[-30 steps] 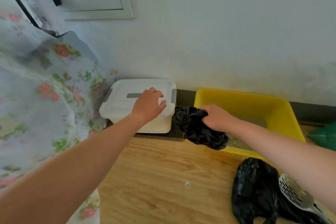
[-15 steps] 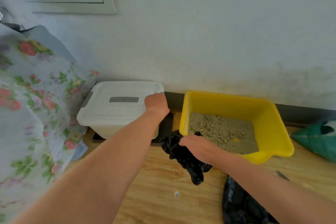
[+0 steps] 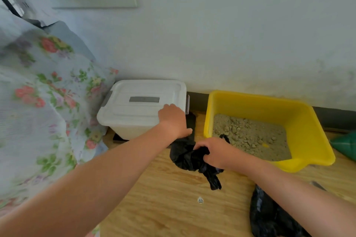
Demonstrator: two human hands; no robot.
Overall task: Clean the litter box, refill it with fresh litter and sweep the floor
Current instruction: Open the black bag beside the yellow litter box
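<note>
A wooden floor (image 3: 154,208) runs up to a pale wall (image 3: 231,34) with a dark skirting strip. Nearest the camera, a black bag (image 3: 269,217) lies crumpled at the lower right. Beyond it the right hand (image 3: 215,152) is clenched on a second black plastic bag (image 3: 188,158), bunched on the floor just in front of the yellow litter box (image 3: 308,132), which holds clumped grey-brown litter (image 3: 248,136). The left hand (image 3: 173,119) rests, fingers curled, on the near right corner of a white lidded bin (image 3: 138,106) beside the box. Floral fabric (image 3: 38,102) hangs at the left.
</note>
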